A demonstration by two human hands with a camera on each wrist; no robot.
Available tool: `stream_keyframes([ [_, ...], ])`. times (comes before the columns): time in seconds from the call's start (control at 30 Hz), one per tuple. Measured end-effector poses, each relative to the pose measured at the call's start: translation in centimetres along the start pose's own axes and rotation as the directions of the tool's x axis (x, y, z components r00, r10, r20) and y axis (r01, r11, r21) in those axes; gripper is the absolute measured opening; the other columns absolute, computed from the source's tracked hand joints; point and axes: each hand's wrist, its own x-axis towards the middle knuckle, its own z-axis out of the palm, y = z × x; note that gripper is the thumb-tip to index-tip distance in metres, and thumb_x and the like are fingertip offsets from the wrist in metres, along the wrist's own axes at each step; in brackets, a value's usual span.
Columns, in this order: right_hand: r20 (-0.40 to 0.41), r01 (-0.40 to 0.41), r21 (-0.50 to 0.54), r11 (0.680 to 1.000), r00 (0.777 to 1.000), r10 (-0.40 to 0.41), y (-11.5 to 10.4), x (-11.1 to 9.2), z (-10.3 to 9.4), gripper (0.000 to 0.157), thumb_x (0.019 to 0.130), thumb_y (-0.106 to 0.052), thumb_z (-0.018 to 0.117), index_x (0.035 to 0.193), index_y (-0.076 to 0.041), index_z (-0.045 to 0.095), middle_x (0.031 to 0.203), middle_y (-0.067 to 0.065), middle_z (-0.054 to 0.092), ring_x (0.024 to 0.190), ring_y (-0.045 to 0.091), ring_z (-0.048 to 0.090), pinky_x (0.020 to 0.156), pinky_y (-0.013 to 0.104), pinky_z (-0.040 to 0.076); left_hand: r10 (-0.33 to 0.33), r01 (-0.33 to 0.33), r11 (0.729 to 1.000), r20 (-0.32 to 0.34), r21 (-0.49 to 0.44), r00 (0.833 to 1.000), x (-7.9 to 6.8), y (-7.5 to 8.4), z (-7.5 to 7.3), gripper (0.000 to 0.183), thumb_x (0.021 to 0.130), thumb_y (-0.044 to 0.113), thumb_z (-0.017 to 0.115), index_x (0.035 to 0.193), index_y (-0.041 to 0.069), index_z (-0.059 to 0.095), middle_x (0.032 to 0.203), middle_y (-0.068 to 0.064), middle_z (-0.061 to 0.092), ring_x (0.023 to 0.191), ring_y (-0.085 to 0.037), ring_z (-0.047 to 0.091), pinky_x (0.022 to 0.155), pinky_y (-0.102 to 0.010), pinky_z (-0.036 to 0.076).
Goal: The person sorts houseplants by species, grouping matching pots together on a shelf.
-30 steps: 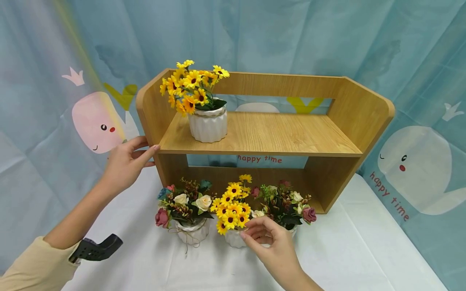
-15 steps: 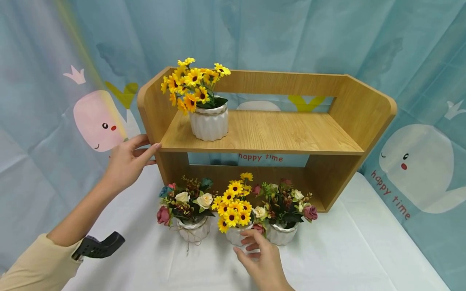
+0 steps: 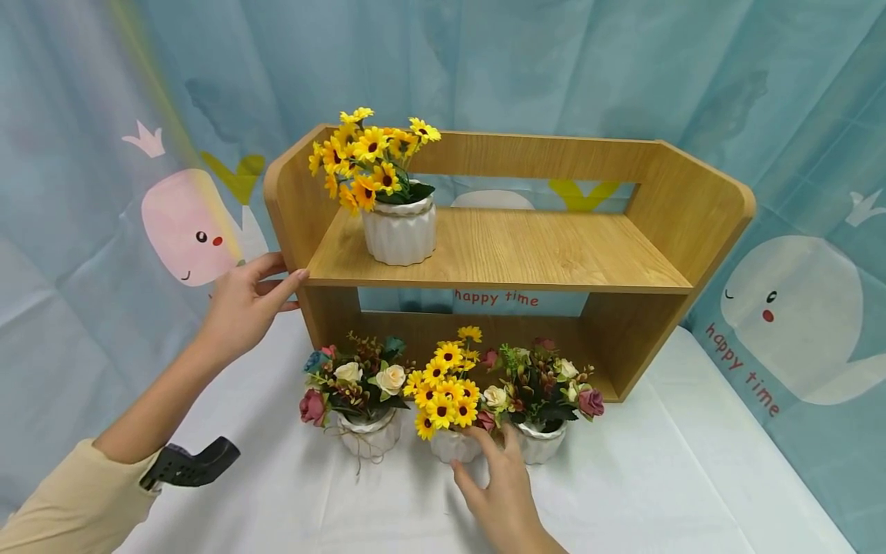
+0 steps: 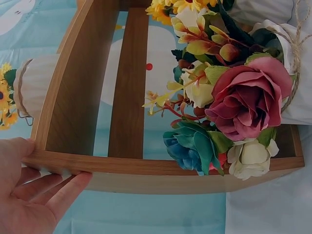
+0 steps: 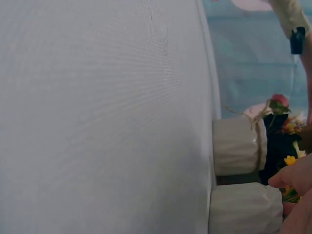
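Note:
A two-tier wooden shelf [image 3: 498, 286] stands at the back. My left hand [image 3: 244, 308] grips the front edge of its left side panel, thumb at the front; the left wrist view shows the fingers [image 4: 68, 192] along the outer face. My right hand [image 3: 500, 485] is at the middle white pot [image 3: 453, 445], which holds small sunflowers [image 3: 446, 396]. Its thumb and fingers are spread at the pot's right side. In the right wrist view the fingertips are right at that pot's rim [image 5: 280, 197]. Part of the right hand lies outside that view.
Potted roses with twine [image 3: 367, 435] stand left of the sunflowers and more potted roses [image 3: 543, 442] stand right. Another sunflower pot [image 3: 400, 235] sits on the upper tier's left. A white cloth [image 3: 664, 477] covers the table; a blue curtain [image 3: 526, 69] hangs behind.
My right hand has drawn back slightly from over the pots, then come up to the middle pot with its fingers spread. My left hand has stayed on the shelf's side panel.

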Motion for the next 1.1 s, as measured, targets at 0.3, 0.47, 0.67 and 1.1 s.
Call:
stream_keyframes([
  [0.3,-0.006,0.004,0.046,0.999,1.0,-0.004,0.3,0.6,1.2,0.031,0.086,-0.012,0.079,0.112,-0.018,0.063,0.124,0.021,0.053,0.111,0.04,0.06,0.076,0.046,0.06,-0.008,0.008,1.0,0.0,-0.008,1.0,0.1,0.0,0.0,0.043,0.102,0.021,0.06,0.132,-0.01,0.057,0.126,-0.034,0.061,0.102,-0.048,0.067,0.062,-0.009,0.054],
  [0.47,0.009,-0.058,0.132,0.99,0.998,0.058,0.0,1.1,1.1,0.026,0.089,-0.014,0.077,0.112,-0.008,0.065,0.129,0.025,0.047,0.116,0.045,0.056,0.073,0.034,0.063,-0.006,0.006,1.0,-0.002,-0.007,1.0,0.1,0.1,0.0,0.043,0.102,0.02,0.06,0.132,-0.01,0.057,0.127,-0.034,0.061,0.101,-0.048,0.068,0.062,-0.008,0.054],
  [0.67,0.025,-0.075,0.213,0.974,0.997,0.071,-0.2,1.3,0.7,0.028,0.085,-0.01,0.079,0.111,-0.004,0.07,0.125,0.026,0.051,0.117,0.047,0.055,0.072,0.023,0.061,-0.005,0.005,1.0,-0.004,-0.006,1.0,0.0,0.1,0.0,0.042,0.102,0.021,0.061,0.131,-0.009,0.058,0.126,-0.032,0.062,0.1,-0.047,0.069,0.063,-0.009,0.054],
  [1.1,0.228,-0.117,0.311,0.943,0.973,0.045,-1.8,0.4,-0.9,0.015,0.085,-0.021,0.079,0.09,-0.013,0.068,0.125,0.023,0.06,0.118,0.049,0.054,0.071,0.028,0.062,-0.008,0.008,1.0,0.002,0.005,1.0,0.1,0.1,-0.1,0.043,0.102,0.022,0.06,0.131,-0.009,0.057,0.126,-0.032,0.061,0.099,-0.047,0.068,0.063,-0.009,0.055],
])
